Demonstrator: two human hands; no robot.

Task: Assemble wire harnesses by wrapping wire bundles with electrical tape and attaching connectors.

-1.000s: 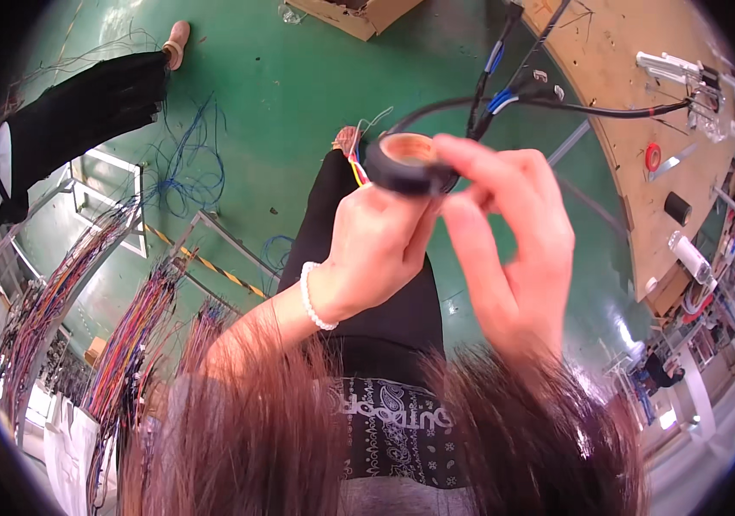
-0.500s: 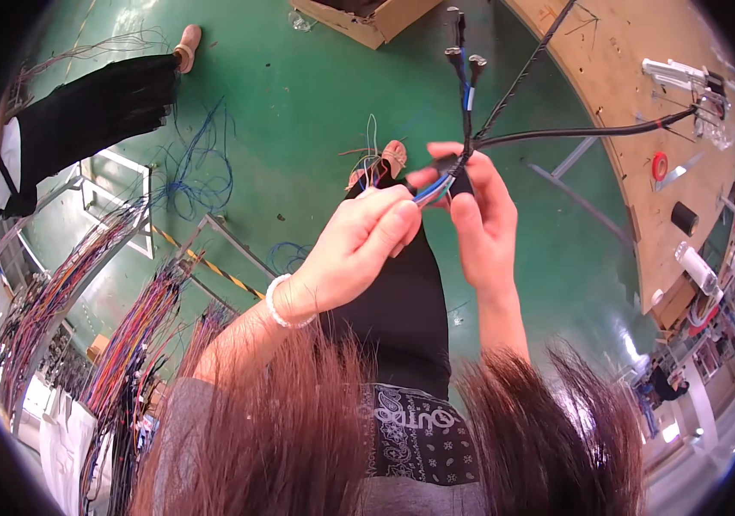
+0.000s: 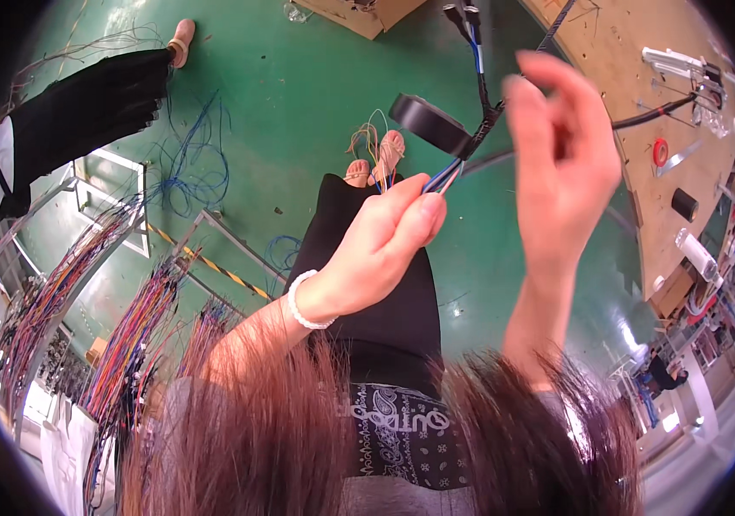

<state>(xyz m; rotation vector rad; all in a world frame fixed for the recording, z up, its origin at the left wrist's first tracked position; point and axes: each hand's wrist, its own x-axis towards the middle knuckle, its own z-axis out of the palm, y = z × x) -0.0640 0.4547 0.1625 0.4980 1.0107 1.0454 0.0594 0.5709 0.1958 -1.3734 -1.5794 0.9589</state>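
My left hand (image 3: 380,245) pinches a bundle of coloured wires (image 3: 441,177) where it joins a black cable harness (image 3: 481,86). The harness runs up to small black connectors (image 3: 462,15) at the top. A black roll of tape (image 3: 429,125) hangs against the harness just above my left fingers, held to it by its strip. My right hand (image 3: 561,172) is raised right of the roll with its fingers apart, and I see nothing in it. Another black cable (image 3: 643,116) passes behind that hand toward the wooden board. A white bead bracelet (image 3: 303,301) circles my left wrist.
A wooden assembly board (image 3: 617,77) with clips and tape rolls fills the right. Racks of coloured wire harnesses (image 3: 67,301) stand at the left. Another person in black (image 3: 84,103) stands upper left. Loose blue wires (image 3: 200,172) lie on the green floor, and a cardboard box (image 3: 359,13) sits at the top.
My right hand has let go of the tape roll and lifted away to the right with its fingers spread. The roll now hangs on the harness, and my left hand keeps its grip on the wires.
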